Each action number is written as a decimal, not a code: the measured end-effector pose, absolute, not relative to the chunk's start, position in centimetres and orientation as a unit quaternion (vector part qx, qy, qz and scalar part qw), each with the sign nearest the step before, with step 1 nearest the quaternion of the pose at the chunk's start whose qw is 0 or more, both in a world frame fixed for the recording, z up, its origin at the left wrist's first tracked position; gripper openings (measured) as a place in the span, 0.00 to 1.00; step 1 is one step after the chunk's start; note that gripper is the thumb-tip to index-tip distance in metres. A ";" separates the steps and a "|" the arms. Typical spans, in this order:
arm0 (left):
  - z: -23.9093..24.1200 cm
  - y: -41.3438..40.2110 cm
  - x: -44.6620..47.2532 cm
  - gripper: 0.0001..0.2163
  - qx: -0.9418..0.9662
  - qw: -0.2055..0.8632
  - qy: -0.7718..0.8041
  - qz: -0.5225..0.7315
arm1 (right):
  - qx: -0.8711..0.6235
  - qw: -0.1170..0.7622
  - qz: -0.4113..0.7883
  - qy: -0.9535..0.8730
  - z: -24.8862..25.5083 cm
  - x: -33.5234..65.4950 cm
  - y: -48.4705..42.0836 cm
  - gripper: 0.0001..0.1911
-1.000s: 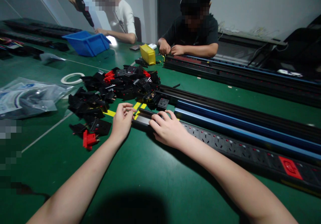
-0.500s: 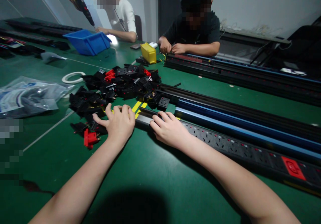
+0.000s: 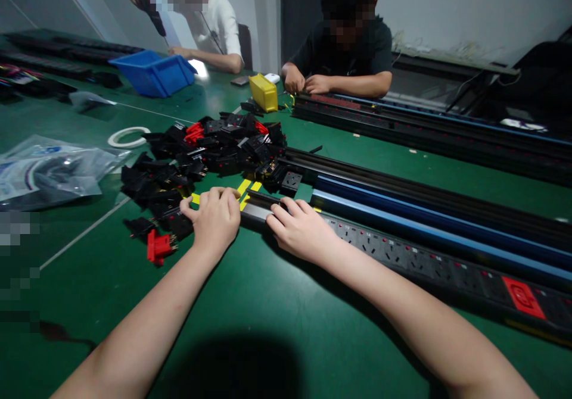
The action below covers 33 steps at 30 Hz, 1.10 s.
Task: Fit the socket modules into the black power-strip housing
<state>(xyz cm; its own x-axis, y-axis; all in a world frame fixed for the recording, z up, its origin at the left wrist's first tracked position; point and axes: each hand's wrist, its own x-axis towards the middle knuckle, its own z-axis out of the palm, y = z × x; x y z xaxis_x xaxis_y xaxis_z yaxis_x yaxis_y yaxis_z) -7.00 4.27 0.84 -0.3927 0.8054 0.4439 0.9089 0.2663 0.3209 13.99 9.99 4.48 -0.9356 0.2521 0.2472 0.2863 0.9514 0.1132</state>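
Observation:
A long black power strip (image 3: pixel 397 250) with a row of sockets and one red socket lies slantwise on the green table. My right hand (image 3: pixel 304 226) grips the strip's left part, thumb on the near side and fingers over the top. At the strip's left end, my left hand (image 3: pixel 217 217) is closed with bent fingers, its thumb side against the end; the fingertips are partly hidden. Just beyond it lies a heap of loose black socket modules (image 3: pixel 227 143), some red. A red socket module (image 3: pixel 158 247) lies left of my left hand.
Blue-black rails (image 3: pixel 402 220) lie behind the strip. Yellow tape (image 3: pixel 245 187) marks the table. A plastic bag (image 3: pixel 53 170), a white tape ring (image 3: pixel 128 137), a blue bin (image 3: pixel 154 74) and a yellow box (image 3: pixel 263 92) stand farther off. Two co-workers sit opposite, one holding a power screwdriver (image 3: pixel 149 6).
My left hand's fingers have drawn closer together; its outer finger was stretched out to the left before. My right hand stays on the strip. The view has shifted slightly.

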 end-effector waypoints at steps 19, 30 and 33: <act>0.9 4.4 -7.2 0.21 -0.565 0.057 -0.776 -0.274 | -0.131 0.113 -0.111 -0.979 4.4 14.0 10.0 0.09; 1.7 4.2 -6.6 0.19 -0.535 0.047 -0.810 -0.236 | -0.127 0.126 -0.118 -0.977 4.1 14.0 10.1 0.09; 1.8 4.2 -6.6 0.20 -0.543 0.053 -0.805 -0.233 | -0.125 0.129 -0.120 -0.976 4.0 14.0 10.1 0.09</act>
